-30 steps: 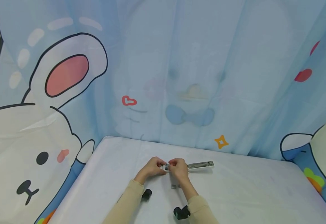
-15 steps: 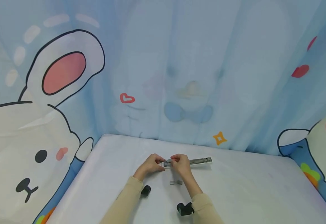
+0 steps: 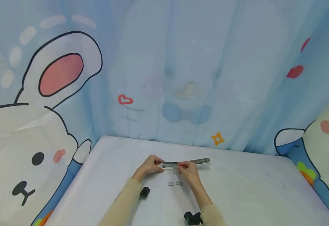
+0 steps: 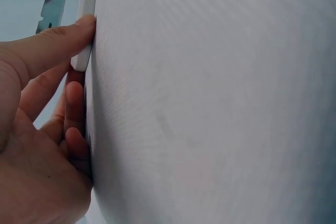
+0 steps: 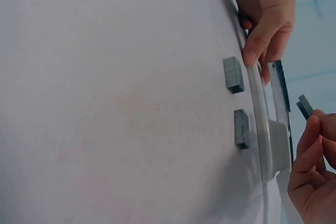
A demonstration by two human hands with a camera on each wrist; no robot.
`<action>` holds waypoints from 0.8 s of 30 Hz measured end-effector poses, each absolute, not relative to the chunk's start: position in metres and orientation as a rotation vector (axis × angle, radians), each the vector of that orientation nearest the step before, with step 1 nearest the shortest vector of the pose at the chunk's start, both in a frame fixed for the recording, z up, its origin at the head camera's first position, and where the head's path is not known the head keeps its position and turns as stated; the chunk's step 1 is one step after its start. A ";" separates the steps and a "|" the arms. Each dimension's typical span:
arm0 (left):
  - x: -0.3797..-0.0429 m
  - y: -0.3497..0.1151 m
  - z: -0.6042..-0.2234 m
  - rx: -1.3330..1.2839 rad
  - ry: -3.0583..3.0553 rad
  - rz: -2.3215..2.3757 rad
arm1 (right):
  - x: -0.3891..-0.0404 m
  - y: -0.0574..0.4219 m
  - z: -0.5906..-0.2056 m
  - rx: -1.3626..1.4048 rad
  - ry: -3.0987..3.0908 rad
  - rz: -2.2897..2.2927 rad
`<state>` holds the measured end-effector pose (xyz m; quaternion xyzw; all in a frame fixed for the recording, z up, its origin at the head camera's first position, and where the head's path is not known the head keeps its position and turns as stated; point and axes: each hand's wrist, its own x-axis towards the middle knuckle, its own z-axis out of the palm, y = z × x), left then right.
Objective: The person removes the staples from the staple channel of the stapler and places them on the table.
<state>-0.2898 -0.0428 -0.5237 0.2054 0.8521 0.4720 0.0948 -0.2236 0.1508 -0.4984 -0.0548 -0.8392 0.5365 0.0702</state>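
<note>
A white-based stapler (image 3: pixel 168 166) lies opened out flat on the table, its metal top arm (image 3: pixel 203 161) swung back to the right. My left hand (image 3: pixel 150 164) grips its left end between thumb and fingers; the thumb (image 4: pixel 73 35) presses on the white base (image 4: pixel 86 3) in the left wrist view. Over the stapler's middle, my right hand (image 3: pixel 189 172) pinches a short grey staple strip (image 5: pixel 304 107), held apart from the metal channel (image 5: pixel 280 85) in the right wrist view. Two more staple strips, one left (image 3: pixel 171 184) and one right (image 3: pixel 179 183), lie in front of the stapler.
The table (image 3: pixel 243 188) has a white cloth. A black device (image 3: pixel 145 192) sits by the left forearm and another (image 3: pixel 192 218) by the right. Behind the table hangs a blue curtain (image 3: pixel 141 62) with cartoon prints.
My right hand has shifted right along the stapler, uncovering more of its channel and both loose staple strips. My left hand keeps its grip on the left end.
</note>
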 end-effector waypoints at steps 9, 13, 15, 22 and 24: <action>-0.290 -0.045 -0.527 0.617 2.528 1.400 | -0.207 0.168 -0.509 -0.162 -2.530 1.581; -0.291 -0.045 -0.527 0.618 2.520 1.409 | -0.201 0.175 -0.512 -0.191 -2.545 1.542; -0.292 -0.045 -0.526 0.613 2.521 1.404 | -0.198 0.178 -0.514 -0.212 -2.562 1.518; -0.291 -0.044 -0.525 0.593 2.527 1.391 | -0.187 0.184 -0.522 -0.330 -2.598 1.498; -0.292 -0.043 -0.526 0.597 2.531 1.389 | -0.184 0.186 -0.523 -0.346 -2.603 1.497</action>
